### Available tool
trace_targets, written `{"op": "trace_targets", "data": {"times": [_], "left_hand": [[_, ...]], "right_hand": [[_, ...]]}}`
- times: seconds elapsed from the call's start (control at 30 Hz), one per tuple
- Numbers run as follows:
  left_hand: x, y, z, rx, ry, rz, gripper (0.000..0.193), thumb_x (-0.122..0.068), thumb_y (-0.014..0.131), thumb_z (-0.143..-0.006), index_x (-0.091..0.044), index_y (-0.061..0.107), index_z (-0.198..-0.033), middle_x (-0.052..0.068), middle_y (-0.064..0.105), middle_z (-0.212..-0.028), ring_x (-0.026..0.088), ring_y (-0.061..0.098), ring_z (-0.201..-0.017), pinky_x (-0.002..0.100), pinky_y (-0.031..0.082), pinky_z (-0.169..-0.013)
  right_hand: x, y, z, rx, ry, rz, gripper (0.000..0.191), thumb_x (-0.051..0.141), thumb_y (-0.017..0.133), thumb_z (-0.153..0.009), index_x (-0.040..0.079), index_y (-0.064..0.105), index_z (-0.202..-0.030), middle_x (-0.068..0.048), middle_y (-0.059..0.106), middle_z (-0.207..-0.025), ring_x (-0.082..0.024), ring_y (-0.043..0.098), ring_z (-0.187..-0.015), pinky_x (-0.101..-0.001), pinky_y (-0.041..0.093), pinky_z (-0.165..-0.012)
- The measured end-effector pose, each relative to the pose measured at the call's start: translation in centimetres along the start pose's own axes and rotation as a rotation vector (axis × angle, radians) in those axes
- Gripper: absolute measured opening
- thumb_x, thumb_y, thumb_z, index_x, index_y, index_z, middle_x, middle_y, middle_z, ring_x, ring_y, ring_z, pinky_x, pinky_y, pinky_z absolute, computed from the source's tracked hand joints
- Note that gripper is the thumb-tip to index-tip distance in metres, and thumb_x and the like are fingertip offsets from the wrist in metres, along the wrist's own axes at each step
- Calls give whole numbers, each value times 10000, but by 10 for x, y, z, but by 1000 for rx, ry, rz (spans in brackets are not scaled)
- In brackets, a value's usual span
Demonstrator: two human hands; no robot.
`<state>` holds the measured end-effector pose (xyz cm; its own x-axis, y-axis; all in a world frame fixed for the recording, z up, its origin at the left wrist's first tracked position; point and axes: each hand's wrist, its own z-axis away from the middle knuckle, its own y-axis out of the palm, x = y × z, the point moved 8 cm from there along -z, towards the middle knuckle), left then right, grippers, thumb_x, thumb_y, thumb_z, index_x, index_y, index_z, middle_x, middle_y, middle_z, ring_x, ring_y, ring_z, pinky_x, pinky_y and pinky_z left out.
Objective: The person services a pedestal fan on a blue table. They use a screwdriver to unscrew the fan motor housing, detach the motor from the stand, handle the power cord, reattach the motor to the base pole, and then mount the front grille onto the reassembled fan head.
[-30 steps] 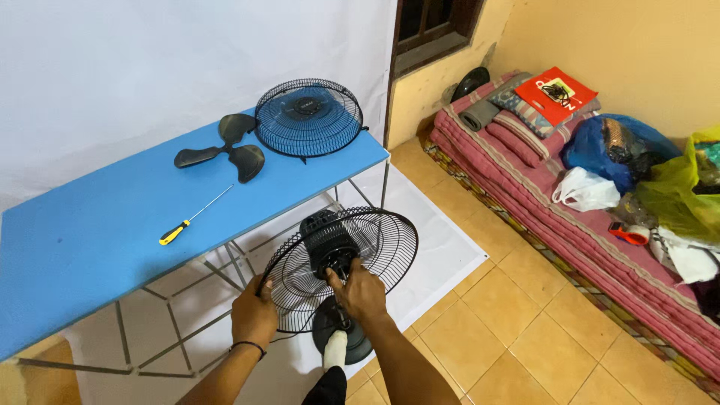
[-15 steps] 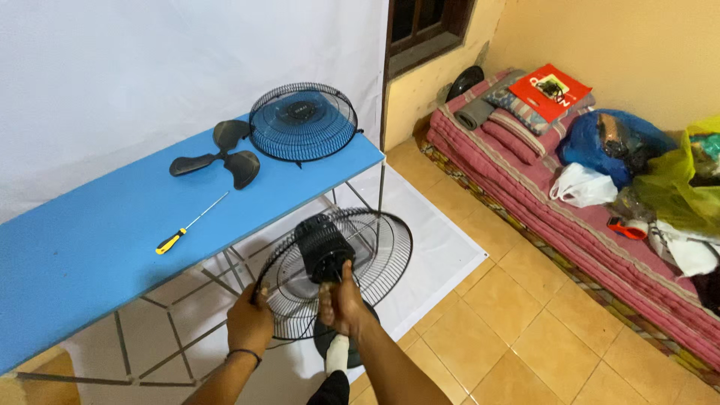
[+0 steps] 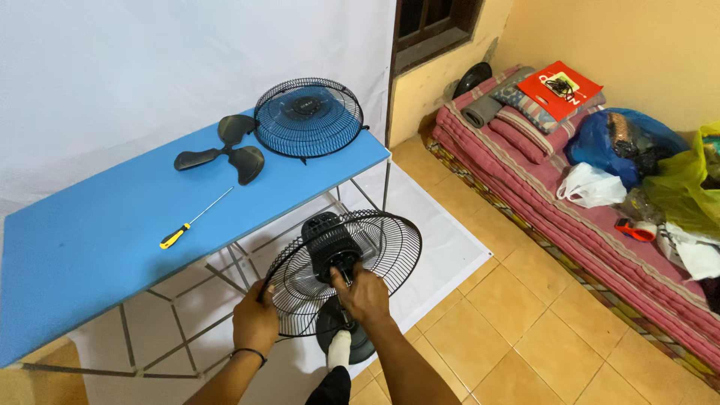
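A black stand fan stands on the floor below the table, with its rear wire guard (image 3: 390,247) around the motor housing (image 3: 327,241). My left hand (image 3: 255,324) grips the guard's lower left rim. My right hand (image 3: 363,294) is closed at the fan's centre, just below the motor housing. The fan's round base (image 3: 361,348) shows beneath my hands. On the blue table (image 3: 90,247) lie the front guard (image 3: 308,118), the dark fan blade (image 3: 222,150) and a yellow-handled screwdriver (image 3: 193,220).
A white sheet covers the wall and part of the tiled floor. At the right a striped mattress (image 3: 570,217) carries a red bag, a blue bag, plastic bags and rolled cloth. The table's metal legs stand beside the fan.
The view has shifted slightly. My right hand has slid from the motor housing down to just below it. My left hand still holds the guard rim.
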<state>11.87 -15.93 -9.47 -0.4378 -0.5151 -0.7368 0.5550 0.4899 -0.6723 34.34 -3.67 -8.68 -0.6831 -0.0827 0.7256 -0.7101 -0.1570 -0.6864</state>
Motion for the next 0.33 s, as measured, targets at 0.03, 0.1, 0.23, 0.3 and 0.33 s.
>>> {"op": "trace_targets", "data": {"times": [0.03,0.1,0.23,0.3,0.33], "left_hand": [[5,2,2,31,-35,-5,331,-336,558,-1006,-146,706,-1233,198,752,-1071,405,710,-1009,476,552,-862],[13,3,2,87,-97,-16,335,-350,541,-1035,-153,714,-1244,226,763,-1002,404,754,-933,474,570,-848],[6,1,2,-13,-3,-34,342,-339,566,-994,-136,696,-1237,212,737,-1080,430,694,-1010,489,551,-835],[10,0,-1,34,-3,-2,342,-350,536,-1014,-130,688,-1228,199,752,-1060,418,716,-983,483,559,-830],[12,0,0,20,-22,-39,351,-360,551,-1012,-145,697,-1249,204,749,-1089,426,701,-1025,486,558,-867]], "right_hand": [[-13,3,-3,-38,93,-94,663,600,517,-977,-44,664,-912,-274,691,-767,-434,694,-749,-509,544,-696],[-31,7,-8,-107,297,-301,724,607,469,-1017,-75,666,-877,-292,684,-777,-452,677,-775,-522,530,-712],[-46,24,1,-20,466,-454,863,659,399,-1069,-126,687,-854,-313,689,-833,-464,669,-856,-538,515,-744],[-29,6,2,26,293,-218,732,669,484,-925,-22,723,-950,-257,729,-852,-409,702,-849,-500,532,-763],[-16,-4,4,52,205,-104,694,673,527,-853,30,743,-998,-230,749,-861,-381,720,-845,-482,541,-773]]}}
